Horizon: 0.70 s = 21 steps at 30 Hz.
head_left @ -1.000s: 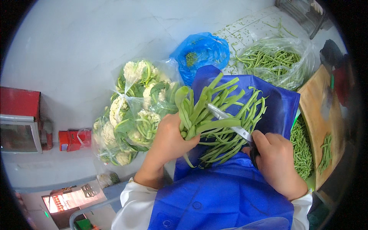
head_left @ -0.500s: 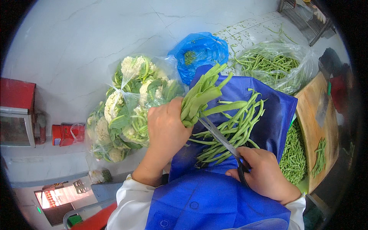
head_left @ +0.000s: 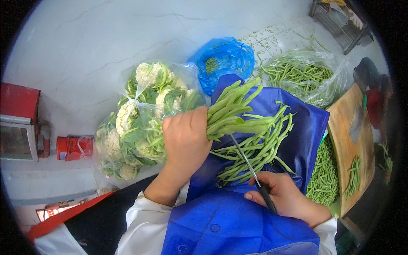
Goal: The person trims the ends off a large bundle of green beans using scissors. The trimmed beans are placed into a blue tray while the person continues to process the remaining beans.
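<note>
My left hand is closed round a bunch of long green beans, whose ends fan out to the right. In my right hand is a pair of scissors with black handles, blades pointing up and left toward the bunch. The blades look nearly edge-on, just below the held beans. More loose green beans lie on my blue apron, beneath the scissors and the bunch.
Bagged cauliflowers stand on the left. Ahead are a blue plastic bag with green trimmings and a clear bag of beans. At right, a wooden board carries a knife beside cut bean pieces.
The held bunch has tilted from upright toward the right. The scissors have turned edge-on and dropped slightly away from the bunch. Something dark with a red edge has come in at lower left.
</note>
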Motion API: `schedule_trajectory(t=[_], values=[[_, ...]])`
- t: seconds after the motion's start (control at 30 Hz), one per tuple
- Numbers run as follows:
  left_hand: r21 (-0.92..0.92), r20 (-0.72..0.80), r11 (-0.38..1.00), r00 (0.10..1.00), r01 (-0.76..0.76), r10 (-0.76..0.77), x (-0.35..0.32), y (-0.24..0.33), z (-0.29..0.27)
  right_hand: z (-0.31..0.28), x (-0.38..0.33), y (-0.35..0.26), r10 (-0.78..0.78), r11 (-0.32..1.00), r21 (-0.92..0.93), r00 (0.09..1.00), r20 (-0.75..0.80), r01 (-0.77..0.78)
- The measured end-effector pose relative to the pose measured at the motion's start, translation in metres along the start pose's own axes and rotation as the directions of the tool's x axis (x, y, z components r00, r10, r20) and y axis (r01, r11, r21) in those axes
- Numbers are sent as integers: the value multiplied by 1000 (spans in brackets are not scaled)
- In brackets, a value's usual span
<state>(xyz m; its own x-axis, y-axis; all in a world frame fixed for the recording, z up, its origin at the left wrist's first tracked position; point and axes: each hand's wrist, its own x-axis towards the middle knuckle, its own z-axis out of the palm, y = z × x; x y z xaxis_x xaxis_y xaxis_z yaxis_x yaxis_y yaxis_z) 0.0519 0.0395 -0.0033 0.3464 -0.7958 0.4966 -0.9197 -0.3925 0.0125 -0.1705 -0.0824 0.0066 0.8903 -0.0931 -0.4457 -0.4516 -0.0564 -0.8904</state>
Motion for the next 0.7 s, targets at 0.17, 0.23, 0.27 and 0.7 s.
schedule_trajectory(t=[0.17,0.23,0.27,0.7], values=[[-287,138,896,941,337,-310,-2,-21,-1,2,-3,4,-194,977,-111,974,-121,181],[-632,159,566,804,529,-573,13,-43,-10,4,-8,19,-287,950,-202,918,-272,237],[-823,129,315,695,473,-707,26,-52,-17,5,-8,25,-337,932,-250,879,-338,262],[-603,652,-792,626,88,-427,44,-42,45,1,7,33,-413,865,-462,803,-429,198]])
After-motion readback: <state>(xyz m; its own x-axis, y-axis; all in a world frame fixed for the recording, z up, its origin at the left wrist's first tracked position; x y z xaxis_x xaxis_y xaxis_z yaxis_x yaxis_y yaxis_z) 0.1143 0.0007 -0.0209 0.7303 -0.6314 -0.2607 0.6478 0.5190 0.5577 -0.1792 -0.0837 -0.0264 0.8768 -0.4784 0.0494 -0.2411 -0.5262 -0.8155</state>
